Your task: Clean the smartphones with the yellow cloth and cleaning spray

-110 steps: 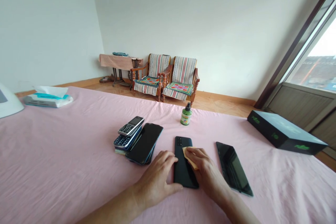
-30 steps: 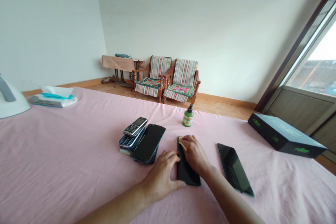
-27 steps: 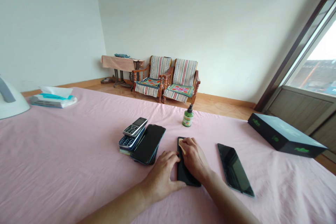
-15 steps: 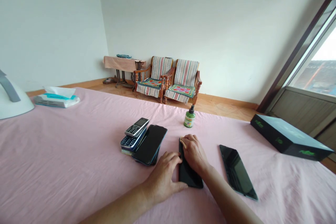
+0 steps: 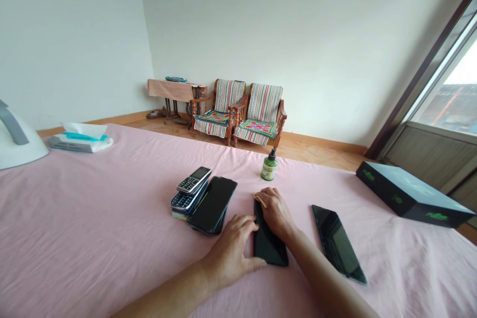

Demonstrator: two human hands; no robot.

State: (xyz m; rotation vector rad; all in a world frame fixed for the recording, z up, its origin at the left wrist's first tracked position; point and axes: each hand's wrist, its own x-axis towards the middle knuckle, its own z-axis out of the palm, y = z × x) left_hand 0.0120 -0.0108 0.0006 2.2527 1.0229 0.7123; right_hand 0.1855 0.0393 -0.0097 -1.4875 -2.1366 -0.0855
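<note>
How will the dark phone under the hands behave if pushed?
The phone should be stiff, judging by its slab shape. It probably won't tip, lying flat on the pink sheet. Its smooth-looking surface may be slippery, though the left hand touches its edge.

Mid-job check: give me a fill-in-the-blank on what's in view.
1. The left hand touches the ____ edge of the phone under the cloth.
2. The right hand holds it; the bottle ahead has a ____ body.
3. Behind, ____ chairs stand side by side.
4. The sheet under the phone is ____.
Missing words: left; green; two; pink.
</note>
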